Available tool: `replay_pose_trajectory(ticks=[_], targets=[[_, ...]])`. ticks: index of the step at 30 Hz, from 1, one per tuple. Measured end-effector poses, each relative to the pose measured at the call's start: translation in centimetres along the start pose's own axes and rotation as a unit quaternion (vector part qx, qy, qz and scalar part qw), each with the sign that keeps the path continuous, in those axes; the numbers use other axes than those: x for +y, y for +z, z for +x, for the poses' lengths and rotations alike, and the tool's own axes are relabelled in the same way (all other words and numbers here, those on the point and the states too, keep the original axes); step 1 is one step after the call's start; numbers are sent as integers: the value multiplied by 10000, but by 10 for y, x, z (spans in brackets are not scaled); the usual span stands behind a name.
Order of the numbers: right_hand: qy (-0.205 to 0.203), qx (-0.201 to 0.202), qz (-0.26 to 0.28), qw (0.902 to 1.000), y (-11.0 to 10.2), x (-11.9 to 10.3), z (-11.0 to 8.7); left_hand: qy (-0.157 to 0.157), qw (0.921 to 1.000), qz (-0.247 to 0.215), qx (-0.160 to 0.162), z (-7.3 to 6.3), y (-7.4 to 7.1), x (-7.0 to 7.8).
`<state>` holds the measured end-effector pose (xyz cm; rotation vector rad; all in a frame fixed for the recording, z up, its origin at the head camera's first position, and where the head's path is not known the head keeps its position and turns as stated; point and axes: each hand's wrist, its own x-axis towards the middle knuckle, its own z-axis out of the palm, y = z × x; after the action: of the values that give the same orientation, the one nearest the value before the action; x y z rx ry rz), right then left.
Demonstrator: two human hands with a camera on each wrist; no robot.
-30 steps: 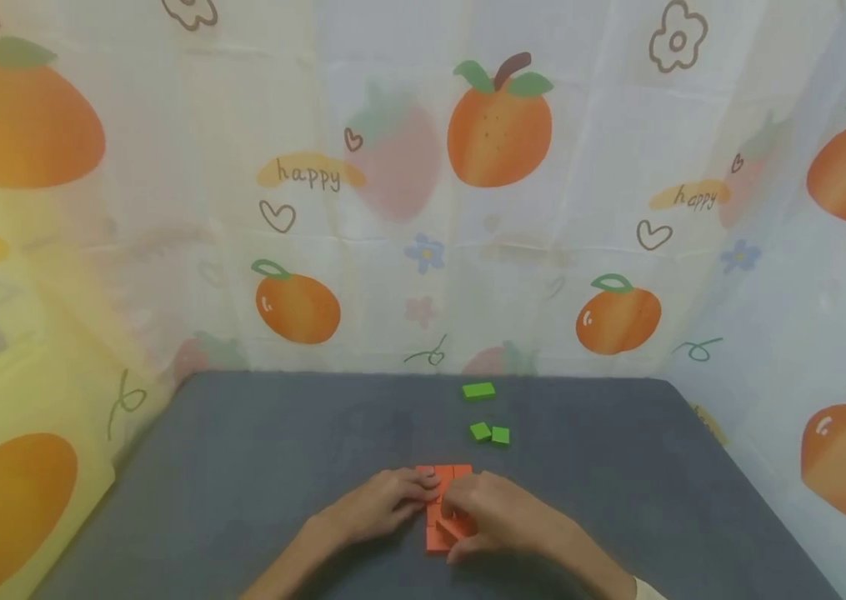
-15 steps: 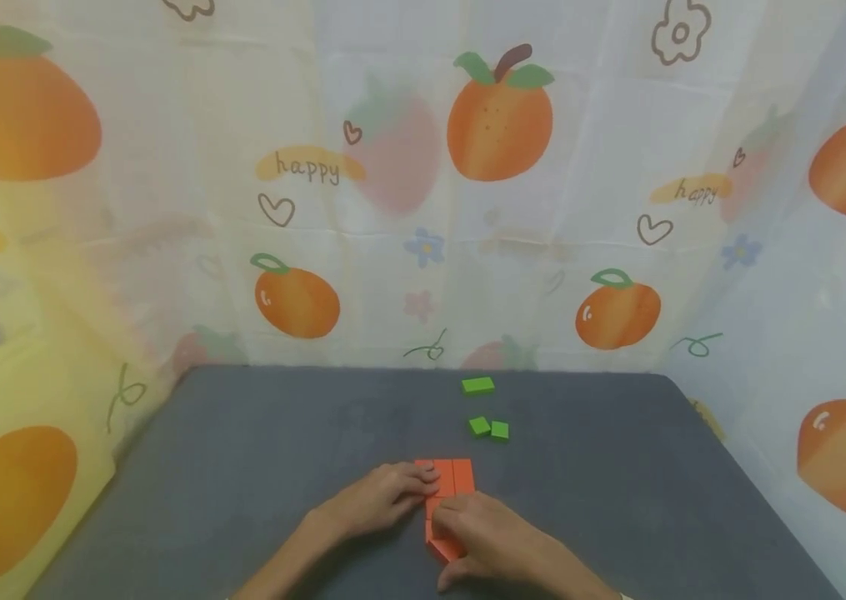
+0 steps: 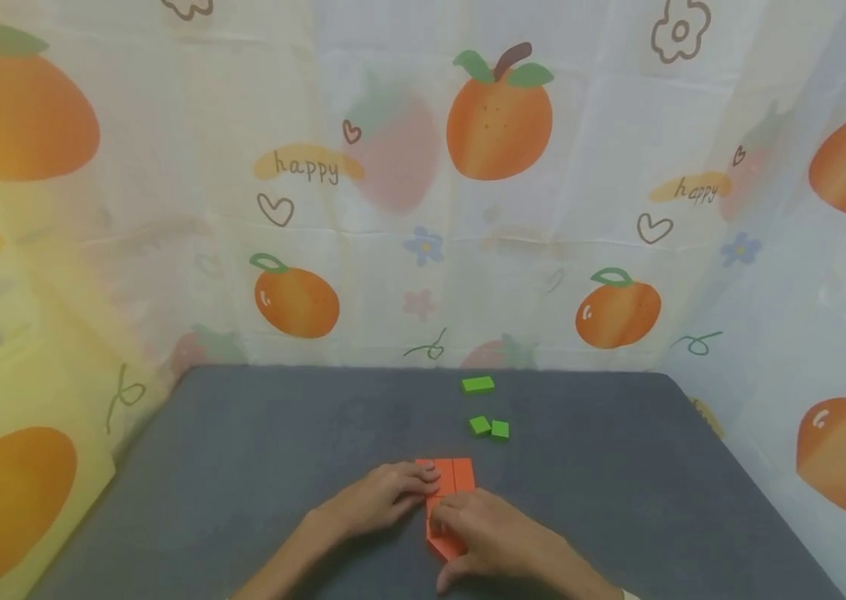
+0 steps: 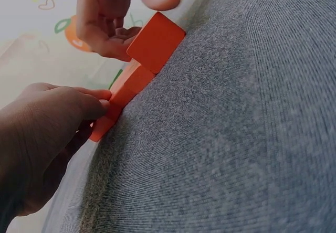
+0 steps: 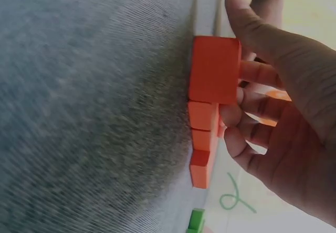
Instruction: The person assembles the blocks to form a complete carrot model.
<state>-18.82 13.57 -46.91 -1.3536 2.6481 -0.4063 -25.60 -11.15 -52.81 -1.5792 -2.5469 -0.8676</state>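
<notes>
A fruit-print curtain (image 3: 370,267) hangs beyond the orange blocks (image 3: 447,481), a grey table (image 3: 242,450) lies under them; the right hand (image 3: 490,527) touches their near end with loosely bent fingers, thumb clear; the left hand (image 3: 383,498) rests nearly straight fingers on their far left corner; three green blocks (image 3: 479,426) lie past them

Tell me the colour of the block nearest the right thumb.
The block is plain orange-red; it shows best in the right wrist view.

Pale R sleeve edge (image 3: 628,595), forearms (image 3: 298,546) mostly bare, bare L grip (image 3: 390,495), bare R grip (image 3: 484,523)
</notes>
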Motion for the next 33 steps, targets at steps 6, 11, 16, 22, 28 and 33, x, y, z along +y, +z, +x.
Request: replay_pose_trajectory(ticks=[6,11,16,22,28,33], targets=[[159,0,250,9996,-8,5,3,-360,9993,41,-78,0,-8,15],[565,468,84,9973,-30,25,11,-82,9995,248,176,0,1,7],[1171,1361,-845,9801,-58,74,30,-255,9996,123,39,3,-7,14],[1879,1136,-1000,9705,-68,140,46,-211,9997,106,-62,1,0,6],[1982,347,-764,9766,-61,166,50,-3,9998,167,77,-2,22,-21],[2782,260,-1214,9525,-61,171,47,-62,9998,189,74,-3,28,-31]])
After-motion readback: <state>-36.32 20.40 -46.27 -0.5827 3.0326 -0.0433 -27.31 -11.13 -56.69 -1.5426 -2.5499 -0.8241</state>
